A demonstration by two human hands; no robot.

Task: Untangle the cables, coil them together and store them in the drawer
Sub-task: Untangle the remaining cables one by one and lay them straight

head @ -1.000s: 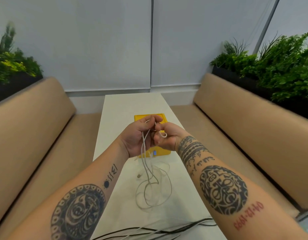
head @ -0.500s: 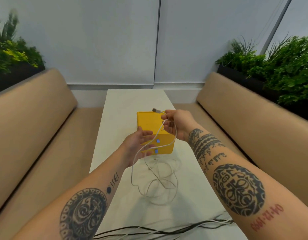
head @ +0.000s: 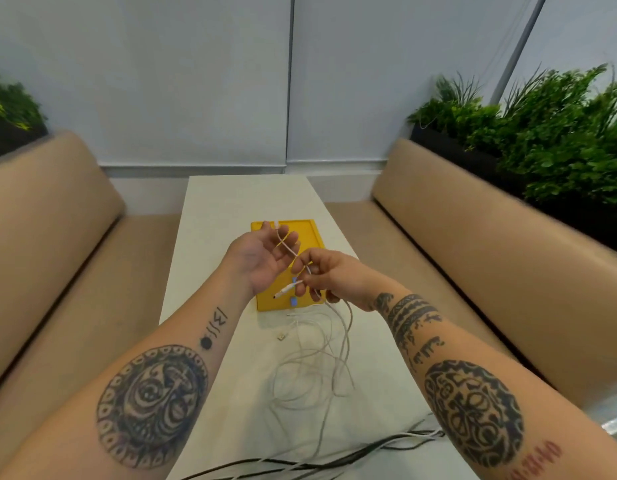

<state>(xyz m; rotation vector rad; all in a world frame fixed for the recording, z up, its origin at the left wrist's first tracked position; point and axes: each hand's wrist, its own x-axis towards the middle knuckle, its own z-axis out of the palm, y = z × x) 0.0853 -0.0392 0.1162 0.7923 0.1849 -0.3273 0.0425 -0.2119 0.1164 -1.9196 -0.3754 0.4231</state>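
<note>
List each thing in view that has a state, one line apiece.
left hand: palm up, fingers loosely spread, white cable running across them; grip unclear.
right hand: pinches the white cable near its plug.
white cable: tangled loops on the table, one end lifted.
yellow drawer box: looks closed.
black cables: loose at the table's near edge.

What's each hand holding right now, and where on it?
The right hand pinches the white cable just behind its plug; it runs on across the left hand, grip there unclear.
</note>
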